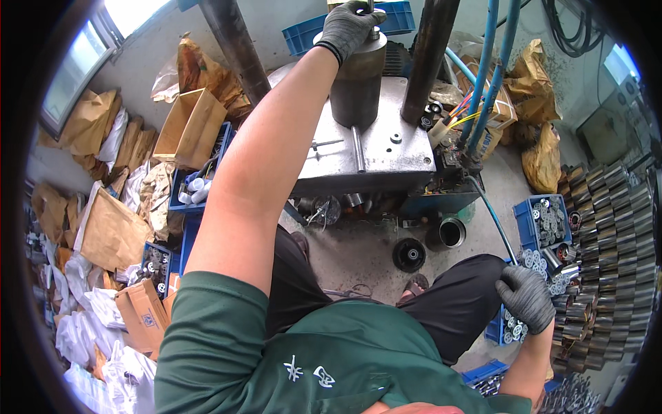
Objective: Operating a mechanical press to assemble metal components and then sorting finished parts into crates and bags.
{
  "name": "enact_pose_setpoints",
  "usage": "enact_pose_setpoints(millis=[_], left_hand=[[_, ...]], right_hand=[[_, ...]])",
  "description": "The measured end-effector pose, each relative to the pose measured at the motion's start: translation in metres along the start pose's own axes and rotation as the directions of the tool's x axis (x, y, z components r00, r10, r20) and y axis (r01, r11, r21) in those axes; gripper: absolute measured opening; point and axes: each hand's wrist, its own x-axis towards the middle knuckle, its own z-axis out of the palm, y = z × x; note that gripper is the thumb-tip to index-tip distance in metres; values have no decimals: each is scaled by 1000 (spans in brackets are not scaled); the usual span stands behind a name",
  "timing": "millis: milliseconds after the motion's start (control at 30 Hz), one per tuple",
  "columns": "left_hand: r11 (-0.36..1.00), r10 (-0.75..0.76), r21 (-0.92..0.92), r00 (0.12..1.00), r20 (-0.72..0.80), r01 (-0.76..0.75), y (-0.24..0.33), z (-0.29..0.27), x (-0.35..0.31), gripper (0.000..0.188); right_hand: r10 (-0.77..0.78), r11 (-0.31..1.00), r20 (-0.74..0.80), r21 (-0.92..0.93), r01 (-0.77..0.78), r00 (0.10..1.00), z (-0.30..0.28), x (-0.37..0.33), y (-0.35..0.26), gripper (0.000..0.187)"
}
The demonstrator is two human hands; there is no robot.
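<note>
With the left hand [347, 31] curled at a thin rod [374, 32] atop a metal cylinder [355, 93] on a pale table [400, 155], cannot tell whether pinching it. With the right hand [525, 298], gripping a lever [492, 212], covering its near end. Around: grey floor [365, 255], paper sacks [540, 162], blue crate [527, 231]. Hard to make out: crowded, dim edges.

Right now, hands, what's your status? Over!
Left hand atop the metal cylinder; right hand on the lever. Cylinder upright between two dark posts. Metal rod, small ring in front, on the plate.
</note>
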Motion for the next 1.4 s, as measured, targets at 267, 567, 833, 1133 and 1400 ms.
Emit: enact_pose_setpoints(millis=[267, 567, 833, 1133, 1400], left_hand=[[985, -115, -117, 990, 85, 125, 1, -1, 0, 31], [961, -219, -145, 969, 113, 234, 1, 0, 0, 27], [968, -197, -130, 972, 128, 214, 1, -2, 0, 28], [943, -271, -150, 947, 173, 297, 0, -1, 0, 28], [986, -141, -67, 983, 121, 149, -13, 0, 5, 32]], right_hand=[[12, 999, -167, 52, -3, 986, -32, 13, -11, 25], [7, 1000, -77, -4, -7, 997, -27, 11, -8, 26], [7, 999, -83, -38, -10, 996, -28, 11, -9, 26], [9, 1000, -79, 9, -8, 997, -29, 13, -7, 27], [33, 990, -253, 138, 2, 967, -28, 17, 0, 25]])
